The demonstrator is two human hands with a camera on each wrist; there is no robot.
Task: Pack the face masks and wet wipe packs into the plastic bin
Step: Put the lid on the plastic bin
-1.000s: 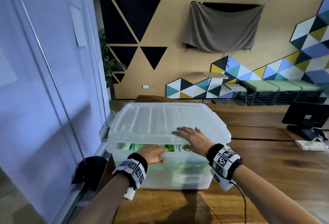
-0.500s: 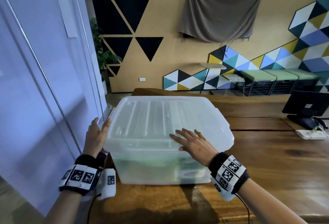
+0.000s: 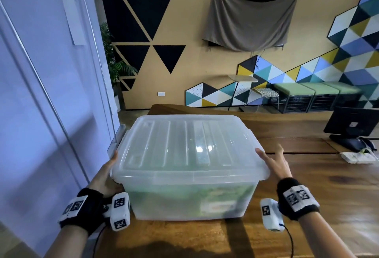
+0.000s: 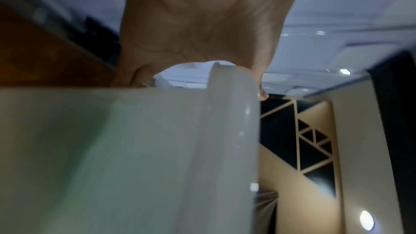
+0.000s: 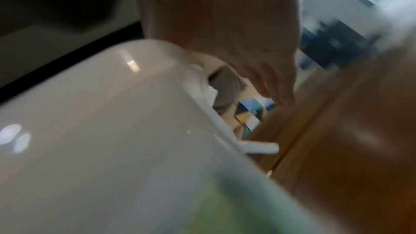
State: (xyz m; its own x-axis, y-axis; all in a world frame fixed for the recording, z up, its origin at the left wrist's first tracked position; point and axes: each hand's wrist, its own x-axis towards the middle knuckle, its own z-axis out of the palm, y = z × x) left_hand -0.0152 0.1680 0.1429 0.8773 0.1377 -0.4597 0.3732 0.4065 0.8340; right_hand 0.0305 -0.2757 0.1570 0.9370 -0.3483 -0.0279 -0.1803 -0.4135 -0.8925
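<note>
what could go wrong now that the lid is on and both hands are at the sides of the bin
1. The left hand sits in the narrow gap between the plastic bin and the glass wall; it could get pinched if the bin shifts.
2. The right hand is open beside the lid, so a one-sided press may leave that edge unseated.
</note>
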